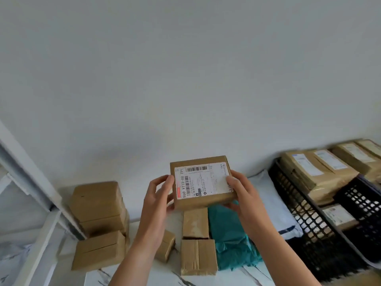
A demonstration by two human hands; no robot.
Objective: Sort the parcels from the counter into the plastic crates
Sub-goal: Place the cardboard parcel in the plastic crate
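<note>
Facing the camera with its white shipping label point(203, 181) uppermost, a brown cardboard parcel point(198, 201) is held clear of the marble-patterned counter point(144, 275) by 2 hands. The parcel's 9 o'clock edge is gripped by the left hand point(157, 196), with the thumb laid on the top face and the fingers curled beneath. Its 3 o'clock edge is gripped by the right hand point(242, 193), with the thumb pressed on the label and the fingers wrapped under the lower corner. The parcel is tilted slightly, and barcodes and the print "550 Y773-00 721" can be read on the label.

Below the parcel, at 6 o'clock, 2 taped cardboard boxes point(199, 256) are laid end to end on the counter, touching or nearly so. A smaller box point(167, 246) is seen at 7 o'clock, partly hidden by the left forearm. At 8 o'clock, a stack of unlabelled boxes point(99, 205) is set against the wall. A crumpled teal plastic bag point(228, 242) is spread at 5 o'clock, just beside the 2 boxes, and a pale mailer bag point(270, 203) is laid at 4 o'clock between the teal bag and a black lattice crate point(305, 219). A 2nd dark crate point(365, 205) is set at 3 o'clock, past the 1st. Flat labelled parcels point(313, 172) are stacked at 2 o'clock over the crates' far end; whether they rest inside a crate cannot be told.
</note>
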